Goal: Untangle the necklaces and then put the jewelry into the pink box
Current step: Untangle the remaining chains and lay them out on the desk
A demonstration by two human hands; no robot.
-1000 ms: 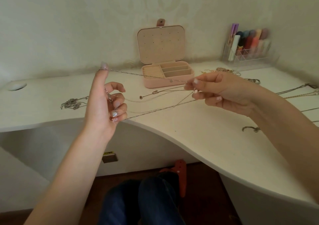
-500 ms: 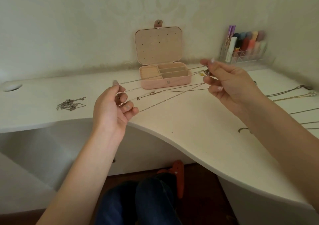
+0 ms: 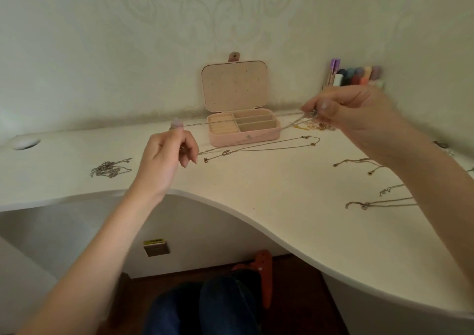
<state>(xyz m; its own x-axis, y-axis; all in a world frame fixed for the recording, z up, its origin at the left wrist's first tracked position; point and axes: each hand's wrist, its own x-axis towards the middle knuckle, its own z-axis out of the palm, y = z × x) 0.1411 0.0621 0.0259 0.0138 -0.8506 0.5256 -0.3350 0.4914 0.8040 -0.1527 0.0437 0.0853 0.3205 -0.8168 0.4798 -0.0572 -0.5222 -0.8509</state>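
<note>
The left hand (image 3: 168, 152) is up over the curved white desk (image 3: 269, 193), with its thumb pointing up and its other fingers curled in around thin metal chains. The right hand (image 3: 351, 111) is higher and off to the right, and its thumb and fingers pinch the other end of the same thin tangled necklace chains (image 3: 289, 125). The chains stretch between the two hands, and they pass just in front of the small pink jewelry box (image 3: 243, 135). The box sits at the back of the desk near the wall, with its lid standing open and its little sections showing inside. One long gold chain (image 3: 256, 150) lies loose on the desk in front of the box. A little heap of silver chain (image 3: 110, 169) lies on the desk to the left of the left hand, well apart from the box. More thin chains (image 3: 359, 162) lie on the right part of the desk, partly hidden under the right arm. A clear holder with colored tubes (image 3: 359, 76) stands by the wall behind the right hand. It looks blurry.
</note>
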